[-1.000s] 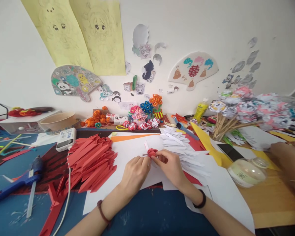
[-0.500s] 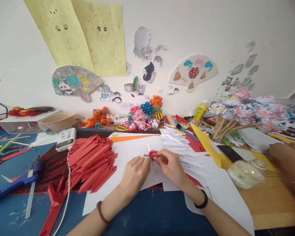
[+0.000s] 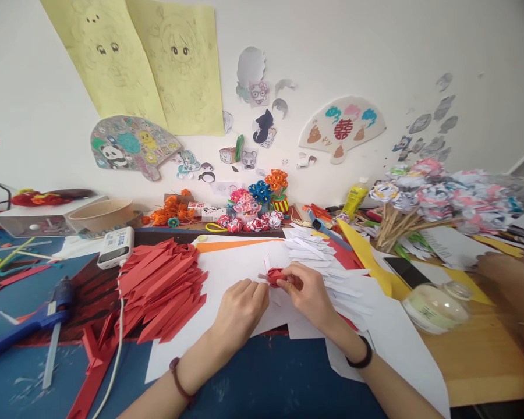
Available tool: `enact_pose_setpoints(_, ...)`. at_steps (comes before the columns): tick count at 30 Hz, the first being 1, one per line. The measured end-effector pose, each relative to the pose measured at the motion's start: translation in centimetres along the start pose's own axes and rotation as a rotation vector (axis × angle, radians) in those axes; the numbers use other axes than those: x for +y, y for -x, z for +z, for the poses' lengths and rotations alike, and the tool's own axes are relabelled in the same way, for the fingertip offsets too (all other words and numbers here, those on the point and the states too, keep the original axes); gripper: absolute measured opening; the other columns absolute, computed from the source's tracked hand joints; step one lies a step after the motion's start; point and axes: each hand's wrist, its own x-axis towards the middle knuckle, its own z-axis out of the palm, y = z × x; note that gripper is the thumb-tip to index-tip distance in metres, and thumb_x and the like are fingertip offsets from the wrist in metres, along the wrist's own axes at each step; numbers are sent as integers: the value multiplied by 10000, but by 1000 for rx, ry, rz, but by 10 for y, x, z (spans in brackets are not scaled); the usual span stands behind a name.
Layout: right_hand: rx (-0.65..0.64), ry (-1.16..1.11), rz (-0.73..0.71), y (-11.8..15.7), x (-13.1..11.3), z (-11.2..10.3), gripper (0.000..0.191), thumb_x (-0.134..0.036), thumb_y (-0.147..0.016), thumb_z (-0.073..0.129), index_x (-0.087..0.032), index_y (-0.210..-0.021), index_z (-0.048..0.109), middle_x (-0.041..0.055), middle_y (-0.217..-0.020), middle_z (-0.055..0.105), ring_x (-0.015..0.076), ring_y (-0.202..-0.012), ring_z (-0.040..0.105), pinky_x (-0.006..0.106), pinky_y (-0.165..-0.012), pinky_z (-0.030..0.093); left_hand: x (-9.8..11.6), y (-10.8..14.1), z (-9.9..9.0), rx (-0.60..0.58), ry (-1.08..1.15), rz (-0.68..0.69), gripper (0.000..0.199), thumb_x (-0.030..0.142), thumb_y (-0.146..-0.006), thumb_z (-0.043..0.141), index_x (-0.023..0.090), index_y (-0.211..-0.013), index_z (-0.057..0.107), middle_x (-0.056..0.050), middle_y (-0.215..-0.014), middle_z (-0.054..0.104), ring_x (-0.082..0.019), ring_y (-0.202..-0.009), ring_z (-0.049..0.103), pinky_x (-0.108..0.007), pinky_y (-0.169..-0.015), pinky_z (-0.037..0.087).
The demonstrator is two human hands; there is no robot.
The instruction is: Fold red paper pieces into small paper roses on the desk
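Red paper bud [image 3: 275,277] shifted slightly right, compact, folded, right hand [image 3: 310,293] pinching it, left hand [image 3: 241,308] grip unclear

Soft, bright daylight-like illumination, faint shadows, wide-angle stretching, blurred right edge.

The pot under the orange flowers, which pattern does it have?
The pot has red and yellow stripes, best seen in the head view.

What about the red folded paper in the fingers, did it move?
Yes, the red folded paper has moved slightly right, away from the red strip pile.
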Motion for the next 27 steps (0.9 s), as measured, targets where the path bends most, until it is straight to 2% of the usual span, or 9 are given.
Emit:
enact_pose_setpoints(7, -23, -37, 8, -3, 1, -4, 166, -307, -873, 651, -172, -776, 658, -19, -643, 517, 123, -586, 460, 244, -571, 351, -3, 1, 2, -8, -13, -1, 233, 125, -940, 489, 189, -725, 552, 15, -606, 506, -146, -576, 470, -292, -575, 339)
enact_pose_setpoints(11, -42, -30, -35, -3, 2, -4, 137, -288, -891, 648, -179, -807, 657, -15, -663, 541, 122, -593, 476, 240, -571, 372, -3, -1, -3, -15, 29, -17, 148, 257, -959, 524, 193, -843, 590, 10, -646, 562, -157, -608, 513, -293, -591, 354)
enact_pose_setpoints(13, -56, -3, -76, -1, 3, -3, 111, -268, -911, 624, -185, -847, 662, -6, -698, 562, 125, -605, 486, 245, -579, 387, -2, -3, -8, 15, 59, -48, 129, 313, -950, 548, 195, -931, 597, 0, -708, 604, -168, -658, 538, -294, -615, 371)
enact_pose_setpoints(16, -97, 49, -173, 2, 3, 0, 98, -233, -935, 583, -193, -908, 668, 30, -822, 613, 148, -708, 545, 266, -653, 436, -4, -8, -14, 23, 71, -168, 151, 323, -944, 551, 192, -1007, 590, -39, -878, 650, -196, -781, 567, -310, -682, 405)
enact_pose_setpoints(18, -125, 85, -241, 3, 3, 1, 109, -213, -940, 566, -193, -906, 667, 50, -895, 626, 173, -807, 575, 291, -730, 462, -6, -9, -15, -41, 70, -238, 134, 304, -950, 521, 194, -973, 595, -53, -929, 651, -210, -832, 573, -326, -716, 418)
enact_pose_setpoints(21, -153, 103, -281, 3, 4, 0, 116, -206, -943, 559, -201, -912, 671, 55, -942, 632, 190, -877, 586, 313, -787, 474, -10, -6, -11, -198, 107, -262, 154, 259, -953, 472, 204, -886, 600, -36, -859, 658, -202, -814, 592, -324, -706, 425)
enact_pose_setpoints(24, -70, 101, -200, 0, 9, -5, 84, -244, -927, 603, -197, -940, 671, 52, -930, 643, 181, -830, 594, 304, -751, 478, -13, -3, -9, -318, 134, -317, 176, 272, -943, 467, 214, -862, 611, -14, -771, 661, -189, -736, 608, -316, -665, 418)
enact_pose_setpoints(27, -42, 120, -57, -2, 15, -10, 132, -330, -877, 687, -199, -876, 695, 22, -797, 659, 149, -651, 562, 280, -630, 455, -17, -4, -13, -349, 192, -345, 147, 289, -925, 492, 230, -940, 626, -8, -827, 690, -184, -758, 631, -305, -672, 416)
